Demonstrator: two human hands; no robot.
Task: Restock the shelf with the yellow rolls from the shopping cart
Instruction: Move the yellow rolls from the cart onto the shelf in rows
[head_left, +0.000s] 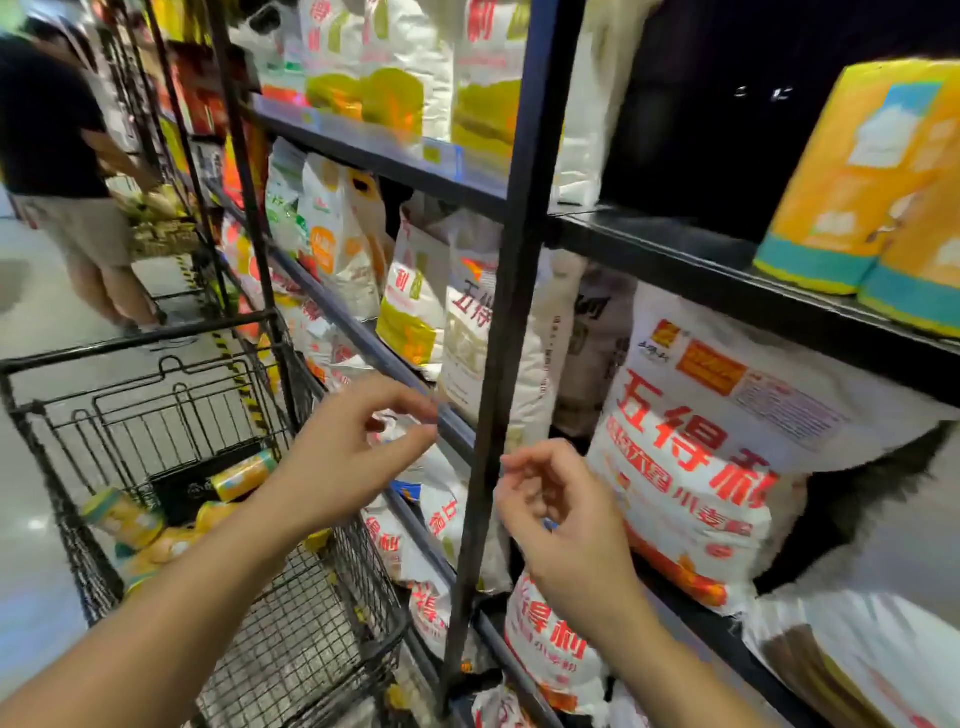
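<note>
Two yellow rolls with teal bases (852, 171) stand upright on the dark shelf (675, 249) at the upper right. Several more yellow rolls (124, 514) lie in the black wire shopping cart (311, 639) at the lower left, one of them (244, 474) against a black box. My left hand (353, 452) hovers above the cart's right rim with fingers loosely curled and holds nothing. My right hand (566, 519) is in front of the shelf upright, fingers apart, also holding nothing.
A black shelf upright (511, 332) stands between my hands. White flour sacks with red print (696, 457) fill the lower shelves. A person in a dark shirt (57, 156) stands further down the aisle at the upper left, beside the same shelving.
</note>
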